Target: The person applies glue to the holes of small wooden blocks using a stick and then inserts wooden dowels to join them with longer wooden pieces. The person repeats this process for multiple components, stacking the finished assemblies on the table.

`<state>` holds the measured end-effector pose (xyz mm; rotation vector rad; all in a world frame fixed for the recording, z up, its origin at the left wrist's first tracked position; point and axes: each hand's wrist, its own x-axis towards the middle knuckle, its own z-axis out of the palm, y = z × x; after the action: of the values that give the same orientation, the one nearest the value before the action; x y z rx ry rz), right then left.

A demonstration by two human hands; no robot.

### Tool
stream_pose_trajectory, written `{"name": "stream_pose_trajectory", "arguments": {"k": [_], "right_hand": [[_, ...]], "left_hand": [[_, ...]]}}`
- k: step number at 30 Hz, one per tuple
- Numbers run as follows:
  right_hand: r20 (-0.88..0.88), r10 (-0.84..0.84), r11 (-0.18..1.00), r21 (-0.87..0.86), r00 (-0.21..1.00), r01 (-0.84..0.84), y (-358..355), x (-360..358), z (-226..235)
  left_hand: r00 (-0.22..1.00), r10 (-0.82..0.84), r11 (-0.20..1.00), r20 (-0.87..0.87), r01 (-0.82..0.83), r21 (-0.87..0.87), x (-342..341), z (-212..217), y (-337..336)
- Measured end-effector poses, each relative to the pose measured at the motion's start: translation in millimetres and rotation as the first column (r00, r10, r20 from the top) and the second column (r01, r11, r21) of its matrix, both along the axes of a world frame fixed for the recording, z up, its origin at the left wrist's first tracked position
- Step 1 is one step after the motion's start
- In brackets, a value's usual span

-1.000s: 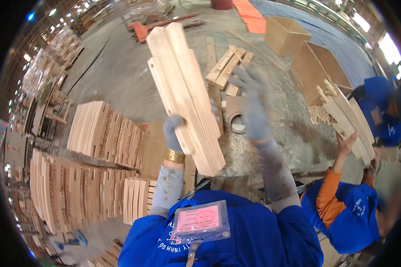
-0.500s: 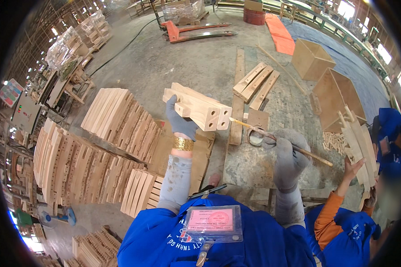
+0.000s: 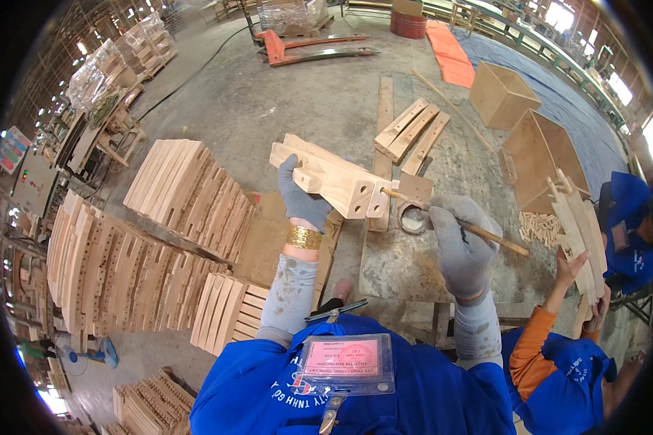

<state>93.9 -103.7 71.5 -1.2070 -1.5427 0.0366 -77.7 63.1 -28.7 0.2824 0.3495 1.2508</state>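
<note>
My gloved left hand (image 3: 305, 199) is wrapped round a pair of pale wooden pieces (image 3: 330, 177) lying side by side, their drilled end faces turned to the right. In my gloved right hand (image 3: 463, 243) is a thin brush (image 3: 506, 243) with a long wooden handle. Its tip meets the end of the right-hand piece, at one of the round holes. Below the brush, a small round pot (image 3: 414, 218) with whitish stuff inside stands on the worn worktop (image 3: 399, 268), close to my right fingers.
Stacked wooden parts (image 3: 116, 268) fill the left side. Several rails (image 3: 413, 130) lie on the worktop's far part. At right are a pile of dowels (image 3: 538, 228), open plywood boxes (image 3: 540, 156) and a co-worker's hand (image 3: 573, 264) holding slats. An orange pallet jack (image 3: 276, 47) stands beyond.
The brush tip has gone from just beside the wooden pieces to a hole in the end of one. My left hand has turned the pieces slightly and brought them a little right.
</note>
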Motion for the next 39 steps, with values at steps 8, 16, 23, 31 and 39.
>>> {"name": "stream_pose_trajectory", "arguments": {"k": [8,16,23,31,39], "right_hand": [[-0.362,-0.033,0.999,-0.042,0.932,0.019,5.9,0.4,-11.9],[0.072,0.024,0.999,0.023,0.997,-0.026,11.3,19.9,-5.7],[0.006,0.092,0.995,0.034,0.996,-0.092,6.7,70.7,-25.7],[-0.350,-0.462,0.834,-0.484,0.815,0.265,19.6,110.3,-188.8],[-0.081,-0.555,0.755,-0.466,0.828,0.461,47.6,104.0,-254.3]], "left_hand": [[0.999,0.036,0.998,-0.040,-0.038,-0.056,8.1,15.3,-4.6],[0.997,0.007,0.992,-0.074,-0.017,-0.123,16.8,17.0,0.2],[0.985,0.064,0.983,-0.159,-0.090,-0.163,20.0,-19.4,23.7],[0.981,-0.028,0.982,-0.193,-0.009,-0.188,17.1,-61.6,37.4],[0.981,-0.078,0.967,-0.177,0.031,-0.254,18.7,-80.4,39.1]]}}
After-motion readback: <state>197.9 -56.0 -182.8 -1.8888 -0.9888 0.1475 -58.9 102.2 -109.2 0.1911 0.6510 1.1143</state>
